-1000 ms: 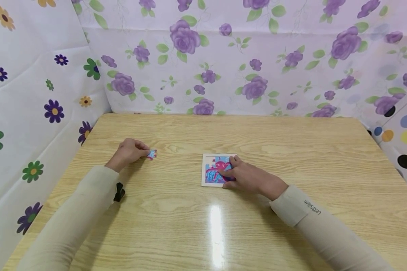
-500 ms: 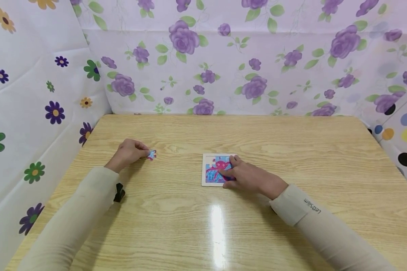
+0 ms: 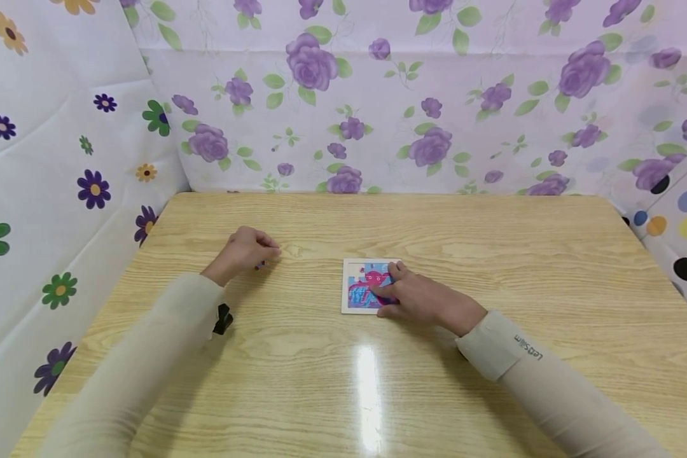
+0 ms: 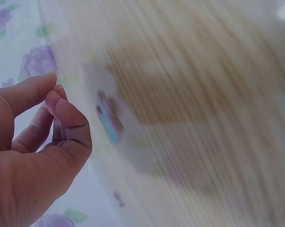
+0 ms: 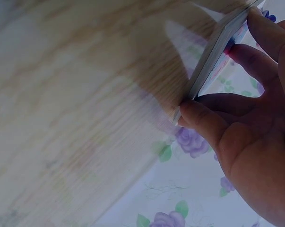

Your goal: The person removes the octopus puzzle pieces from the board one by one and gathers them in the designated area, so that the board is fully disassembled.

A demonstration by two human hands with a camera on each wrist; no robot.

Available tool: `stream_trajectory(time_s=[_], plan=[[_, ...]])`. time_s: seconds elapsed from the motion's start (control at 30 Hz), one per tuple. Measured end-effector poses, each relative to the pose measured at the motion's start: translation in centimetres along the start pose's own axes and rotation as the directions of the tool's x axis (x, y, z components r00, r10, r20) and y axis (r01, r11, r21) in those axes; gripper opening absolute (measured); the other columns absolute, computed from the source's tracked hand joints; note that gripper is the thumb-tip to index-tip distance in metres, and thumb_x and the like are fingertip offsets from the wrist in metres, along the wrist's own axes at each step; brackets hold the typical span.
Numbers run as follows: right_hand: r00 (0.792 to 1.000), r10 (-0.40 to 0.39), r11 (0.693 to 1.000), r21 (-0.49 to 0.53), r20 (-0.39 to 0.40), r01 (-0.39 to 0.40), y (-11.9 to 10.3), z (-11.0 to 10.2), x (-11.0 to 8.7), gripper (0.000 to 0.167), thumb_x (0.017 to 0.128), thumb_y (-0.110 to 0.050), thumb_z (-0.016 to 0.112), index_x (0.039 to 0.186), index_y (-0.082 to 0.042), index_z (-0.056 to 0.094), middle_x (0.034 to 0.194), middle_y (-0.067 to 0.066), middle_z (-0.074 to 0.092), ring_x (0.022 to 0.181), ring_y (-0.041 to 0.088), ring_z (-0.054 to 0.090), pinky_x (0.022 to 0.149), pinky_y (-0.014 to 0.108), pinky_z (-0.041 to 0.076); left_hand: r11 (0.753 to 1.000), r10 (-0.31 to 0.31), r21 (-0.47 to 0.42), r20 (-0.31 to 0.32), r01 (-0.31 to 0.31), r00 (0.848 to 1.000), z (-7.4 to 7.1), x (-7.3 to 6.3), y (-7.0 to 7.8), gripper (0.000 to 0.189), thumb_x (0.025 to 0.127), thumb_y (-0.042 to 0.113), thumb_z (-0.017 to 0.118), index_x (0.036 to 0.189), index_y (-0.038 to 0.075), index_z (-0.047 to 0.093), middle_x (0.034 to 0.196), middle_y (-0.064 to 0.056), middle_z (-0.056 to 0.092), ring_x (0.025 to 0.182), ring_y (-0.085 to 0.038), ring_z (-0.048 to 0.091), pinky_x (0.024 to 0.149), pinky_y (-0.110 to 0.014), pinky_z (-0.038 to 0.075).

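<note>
In the head view a jigsaw puzzle [image 3: 366, 280] lies in a white frame, showing a pink octopus on blue, with a pale gap at its upper left. My right hand [image 3: 420, 298] grips the frame's right side, thumb at the near edge and another finger at the far edge; the index fingertip presses the picture. To the left, my left hand [image 3: 249, 251] hovers with thumb and fingertips drawn together, nothing visible between them. A loose puzzle piece [image 4: 108, 118] appears beside those fingertips and apart from them, blurred in the left wrist view; the hand mostly covers it in the head view.
Both items are on a wood-grain table [image 3: 298, 369] with a bright reflection near the front. A purple-flowered cloth [image 3: 378, 114] hangs along the back edge, and another flowered cloth [image 3: 46, 210] covers the left side. A black object [image 3: 222, 319] shows at the left wrist.
My left hand has shifted right and slightly away from the front, off the piece's left edge, and now hides most of it. The right hand and the puzzle have stayed put.
</note>
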State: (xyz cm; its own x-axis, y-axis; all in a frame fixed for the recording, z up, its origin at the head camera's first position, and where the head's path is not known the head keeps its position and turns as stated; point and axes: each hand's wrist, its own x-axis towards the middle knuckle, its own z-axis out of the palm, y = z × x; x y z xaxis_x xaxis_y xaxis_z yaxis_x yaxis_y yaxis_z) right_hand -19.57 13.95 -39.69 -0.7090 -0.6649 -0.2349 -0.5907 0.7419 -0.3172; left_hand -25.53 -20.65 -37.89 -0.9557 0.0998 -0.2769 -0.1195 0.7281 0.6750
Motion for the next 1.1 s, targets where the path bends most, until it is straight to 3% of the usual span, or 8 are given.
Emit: stream_trajectory(time_s=[0.1,0.3,0.63,1.1], plan=[[1.000,0.001,1.000,0.002,0.000,-0.001,0.0,0.0,0.0,0.053,0.099,-0.036,0.063,0.144,-0.011,0.052,0.154,0.038,0.022,0.142,0.053,0.019,0.110,0.054,0.033,1.000,0.001,-0.009,0.024,0.000,1.000,0.7,0.2,0.8,0.021,0.098,0.017,0.064,0.110,0.002,0.071,0.095,-0.012,0.066,0.072,-0.017,0.053,0.064,-0.031,0.046],[1.000,0.005,1.000,0.004,-0.001,-0.005,0.0,-0.1,-0.1,0.053,0.099,-0.037,0.063,0.145,-0.011,0.052,0.154,0.038,0.021,0.143,0.053,0.018,0.110,0.055,0.031,0.999,0.052,0.011,0.053,-0.053,0.997,2.2,0.5,2.6,0.021,0.096,0.018,0.066,0.109,0.002,0.073,0.109,-0.012,0.066,0.091,-0.020,0.056,0.076,-0.031,0.047],[1.000,0.006,1.000,0.012,0.004,-0.006,0.0,0.0,-0.1,0.053,0.099,-0.036,0.063,0.144,-0.011,0.052,0.153,0.039,0.020,0.143,0.053,0.018,0.110,0.055,0.031,0.994,0.106,-0.004,0.102,-0.106,0.989,4.5,0.7,4.5,0.016,0.095,0.016,0.069,0.104,0.005,0.076,0.111,-0.010,0.069,0.096,-0.021,0.060,0.080,-0.033,0.050],[1.000,-0.020,0.999,-0.046,-0.009,0.020,0.2,0.0,-0.2,0.056,0.101,-0.040,0.059,0.150,-0.016,0.047,0.153,0.036,0.026,0.142,0.051,0.024,0.107,0.055,0.037,0.986,0.163,0.016,0.125,-0.166,0.979,7.6,1.4,6.7,0.012,0.094,0.016,0.072,0.099,0.006,0.078,0.099,-0.005,0.073,0.085,-0.016,0.058,0.071,-0.026,0.046]])
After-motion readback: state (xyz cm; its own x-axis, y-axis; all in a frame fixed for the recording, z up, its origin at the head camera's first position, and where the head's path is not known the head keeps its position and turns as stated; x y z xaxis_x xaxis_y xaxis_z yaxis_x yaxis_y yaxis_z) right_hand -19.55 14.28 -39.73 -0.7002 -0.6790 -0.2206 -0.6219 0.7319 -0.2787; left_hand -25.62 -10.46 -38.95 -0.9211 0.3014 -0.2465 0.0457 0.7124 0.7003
